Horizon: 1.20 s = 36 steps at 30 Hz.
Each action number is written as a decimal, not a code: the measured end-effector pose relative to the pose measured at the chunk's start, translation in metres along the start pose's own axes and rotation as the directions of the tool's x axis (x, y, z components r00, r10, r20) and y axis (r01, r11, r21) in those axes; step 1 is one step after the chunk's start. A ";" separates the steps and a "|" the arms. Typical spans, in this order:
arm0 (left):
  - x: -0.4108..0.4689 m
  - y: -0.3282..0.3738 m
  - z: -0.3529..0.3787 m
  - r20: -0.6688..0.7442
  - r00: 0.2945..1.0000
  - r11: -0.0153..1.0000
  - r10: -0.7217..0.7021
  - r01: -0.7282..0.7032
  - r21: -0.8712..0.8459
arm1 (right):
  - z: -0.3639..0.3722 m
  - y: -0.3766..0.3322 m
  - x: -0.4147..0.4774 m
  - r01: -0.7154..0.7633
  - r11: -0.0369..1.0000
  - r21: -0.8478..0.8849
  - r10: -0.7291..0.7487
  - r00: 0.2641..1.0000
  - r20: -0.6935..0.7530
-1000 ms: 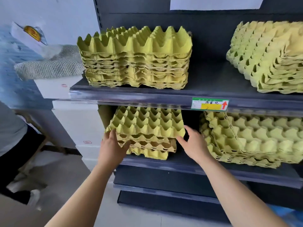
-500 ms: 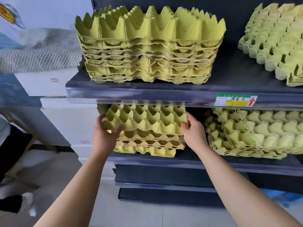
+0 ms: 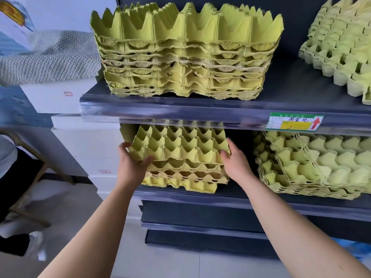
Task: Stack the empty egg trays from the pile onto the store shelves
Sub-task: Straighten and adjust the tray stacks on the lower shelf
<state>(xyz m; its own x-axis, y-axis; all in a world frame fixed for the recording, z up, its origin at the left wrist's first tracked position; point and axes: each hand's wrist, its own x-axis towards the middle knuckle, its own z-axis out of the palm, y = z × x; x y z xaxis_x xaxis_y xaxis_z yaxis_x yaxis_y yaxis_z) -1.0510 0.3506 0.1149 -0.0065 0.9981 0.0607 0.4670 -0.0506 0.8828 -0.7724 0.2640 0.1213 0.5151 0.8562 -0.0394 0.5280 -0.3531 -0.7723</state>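
Observation:
A yellow-green egg tray (image 3: 180, 145) lies tilted on top of a short stack of trays (image 3: 184, 177) on the lower shelf (image 3: 200, 197). My left hand (image 3: 130, 167) grips its front left corner, thumb on top. My right hand (image 3: 234, 161) holds its right edge, fingers curled around the corner. A tall stack of trays (image 3: 184, 57) sits on the upper shelf (image 3: 180, 111) directly above. Further tray stacks lie to the right on the lower shelf (image 3: 313, 167) and on the upper shelf (image 3: 341, 49).
The upper shelf's clear front strip carries a green price label (image 3: 295, 121). White boxes (image 3: 80, 149) with a grey knitted cloth (image 3: 50, 57) on top stand left of the shelving. A person (image 3: 12, 177) stands at the far left on the pale tiled floor.
My head has moved closer to the shelves. Both hands have closed on the top tray's sides and pushed it further back over the lower stack.

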 end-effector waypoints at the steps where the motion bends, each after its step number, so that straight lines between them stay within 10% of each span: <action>1: 0.000 0.000 0.000 -0.005 1.000 1.000 0.004 -0.004 -0.001 | 0.000 0.000 -0.001 0.002 1.000 0.013 -0.002 1.000 0.006; 16: -0.009 0.010 -0.011 -0.170 0.985 0.984 -0.019 -0.012 -0.181 | -0.024 0.007 -0.021 0.114 0.955 0.274 -0.089 0.991 -0.101; 26: 0.002 0.009 -0.011 -0.016 1.000 0.999 -0.003 0.003 -0.042 | -0.013 0.000 -0.009 0.001 0.993 0.114 -0.005 1.000 0.028; 36: 0.000 0.005 -0.007 0.046 0.997 0.996 -0.061 0.064 -0.055 | 0.000 -0.004 -0.009 -0.122 0.937 0.328 0.107 0.992 0.062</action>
<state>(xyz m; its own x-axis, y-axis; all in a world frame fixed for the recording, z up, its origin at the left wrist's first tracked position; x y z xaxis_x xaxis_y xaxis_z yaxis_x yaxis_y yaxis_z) -1.0547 0.3497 0.1224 0.0055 0.9999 -0.0150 0.4163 0.0113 0.9092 -0.7792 0.2571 0.1247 0.5256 0.8354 -0.1611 0.2108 -0.3114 -0.9266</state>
